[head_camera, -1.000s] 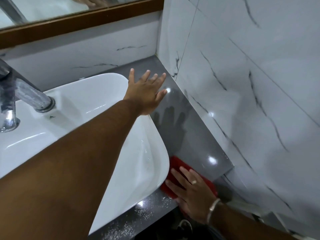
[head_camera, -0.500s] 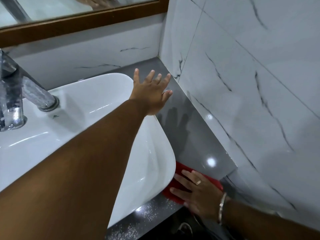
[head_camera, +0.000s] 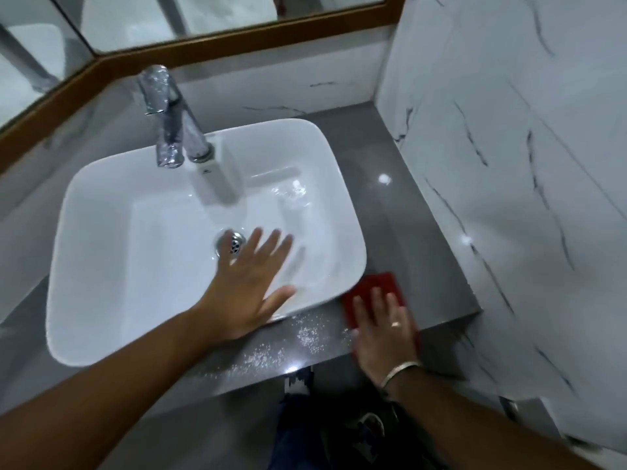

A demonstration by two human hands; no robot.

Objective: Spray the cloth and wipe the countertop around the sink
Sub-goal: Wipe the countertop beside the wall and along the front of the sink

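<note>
A red cloth (head_camera: 373, 290) lies flat on the grey countertop (head_camera: 390, 212) at the front right corner of the white sink (head_camera: 118, 232). My right hand (head_camera: 385, 329) presses flat on the cloth's near part, fingers spread, a ring on one finger and a bracelet at the wrist. My left hand (head_camera: 251, 283) hovers over the sink's front right part, fingers apart and blurred, holding nothing. White specks (head_camera: 288, 344) are scattered on the countertop strip in front of the sink, just left of the cloth. No spray bottle is in view.
A chrome tap (head_camera: 173, 120) stands at the back of the sink, above the drain (head_camera: 230, 244). A marbled white wall (head_camera: 509, 164) borders the countertop on the right. A wood-framed mirror (head_camera: 203, 52) runs along the back. My legs show below the counter edge.
My left hand has pulled back from the far right rim to above the sink's front right part. My right hand and the cloth have slid toward the front edge. The view has swung left.
</note>
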